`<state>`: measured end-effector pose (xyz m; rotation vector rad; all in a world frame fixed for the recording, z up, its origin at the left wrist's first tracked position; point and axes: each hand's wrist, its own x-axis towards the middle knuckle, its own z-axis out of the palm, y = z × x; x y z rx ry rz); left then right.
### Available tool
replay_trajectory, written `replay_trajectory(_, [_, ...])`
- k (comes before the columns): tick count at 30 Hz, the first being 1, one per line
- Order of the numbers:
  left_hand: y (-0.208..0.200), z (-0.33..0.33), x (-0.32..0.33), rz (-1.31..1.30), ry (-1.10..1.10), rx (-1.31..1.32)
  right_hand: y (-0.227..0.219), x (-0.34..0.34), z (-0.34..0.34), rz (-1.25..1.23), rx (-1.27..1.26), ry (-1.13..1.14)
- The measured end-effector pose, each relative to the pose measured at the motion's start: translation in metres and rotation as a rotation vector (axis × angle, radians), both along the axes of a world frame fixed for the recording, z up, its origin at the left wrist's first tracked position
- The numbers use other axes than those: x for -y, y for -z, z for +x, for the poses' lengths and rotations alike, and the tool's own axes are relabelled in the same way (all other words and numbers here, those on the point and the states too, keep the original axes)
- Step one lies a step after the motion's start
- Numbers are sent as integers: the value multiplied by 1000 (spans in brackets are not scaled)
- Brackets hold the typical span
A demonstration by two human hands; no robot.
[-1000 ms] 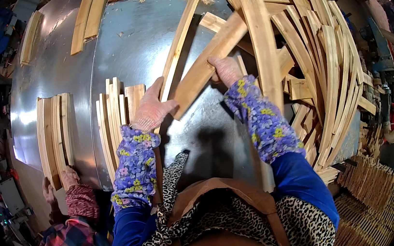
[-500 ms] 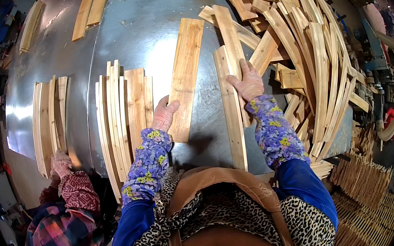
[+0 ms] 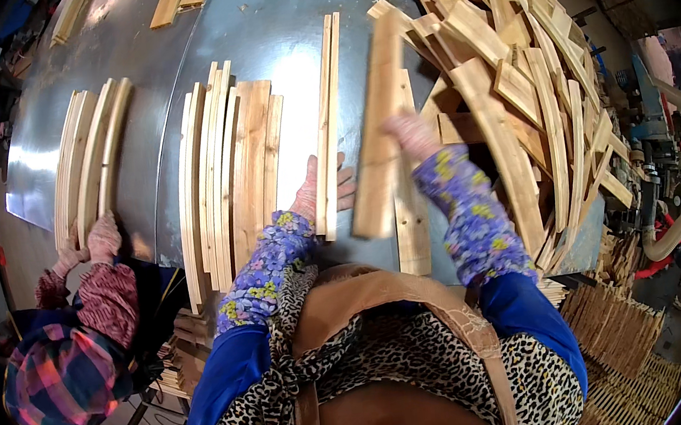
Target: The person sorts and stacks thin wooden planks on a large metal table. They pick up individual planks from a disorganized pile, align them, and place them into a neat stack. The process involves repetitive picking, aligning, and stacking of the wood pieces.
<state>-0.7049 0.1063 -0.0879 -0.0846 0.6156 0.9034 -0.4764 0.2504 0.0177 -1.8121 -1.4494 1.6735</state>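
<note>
My left hand (image 3: pixel 305 198) is wrapped round a narrow wooden board (image 3: pixel 328 121) turned up on its edge, with the thumb on its left and fingers showing on its right. A lengthwise line runs along that edge; whether it is one board or two I cannot tell. My right hand (image 3: pixel 413 135) grips the right side of a wider wooden plank (image 3: pixel 378 137), which is tilted and smeared by motion. Beneath and right of that plank, another board (image 3: pixel 413 238) lies on the metal table (image 3: pixel 232 36). Left of my left hand stands a row of boards (image 3: pixel 252 155), several on edge.
A large loose heap of boards (image 3: pixel 544 80) covers the table's right side. At left, a co-worker's hands (image 3: pixel 103 238) hold the near ends of boards (image 3: pixel 102 147). More boards (image 3: pixel 180 0) lie at the far edge. Stacked slats (image 3: pixel 614 324) stand low at the right.
The board at my left hand has turned from flat onto its edge. My right hand has lifted a plank and moved it left. The co-worker's boards have shifted, and the whole view has moved slightly.
</note>
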Motion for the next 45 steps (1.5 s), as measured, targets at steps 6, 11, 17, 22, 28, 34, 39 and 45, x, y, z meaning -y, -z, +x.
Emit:
replay_trajectory(6, [13,-7,27,-38,-13,328,28,120,-10,635,706,-143])
replay_trajectory(11, [0,-38,32,37,11,316,74,184,36,365,875,-88])
replay_trajectory(17, [-12,-17,41,-46,-45,193,65,65,-13,-66,-180,114])
replay_trajectory(22, [-4,-11,44,-55,-25,443,51,63,-37,239,136,33])
replay_trajectory(28, [41,-20,40,118,25,481,70,9,88,491,690,-234])
replay_trajectory(34, [-96,-20,6,394,239,-951,41,-134,182,458,472,-286])
replay_trajectory(39, [-91,-4,32,322,566,-1902,49,-126,175,508,413,-92])
replay_trajectory(45, [-93,-4,38,341,629,-1975,59,-11,155,758,1200,-437])
